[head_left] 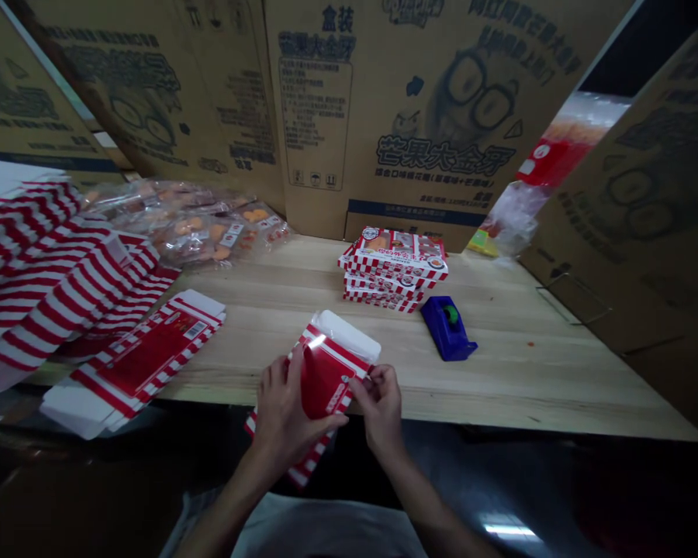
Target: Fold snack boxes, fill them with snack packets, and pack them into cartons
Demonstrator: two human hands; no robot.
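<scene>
Your 2 hands meet at the near edge of the tabletop (512,391), holding a striped box (324,381) between them. The box, red at its centre with red-and-white bars along its margins, lies aslant over that edge: its lower end projects beyond the wood, while its upper end, white flap extended, is above the tabletop. Your left hand (282,407) clasps the box across its width, thumb over the front face, fingers along the left side; your right hand (382,403) pinches the right margin near the flap between thumb and fingers. Toward the middle of the far edge stands a stack of window boxes (392,267), with a blue tape dispenser (447,333) (note its green inner part) just beside it, nearer you. At the near left corner, flat cartons (157,353) jut past the edge, next to a larger pile of striped cartons (63,271). Bagged orange pieces (201,229) lie toward the far left corner. Large cardboard boxes (319,155) line the far edge.
</scene>
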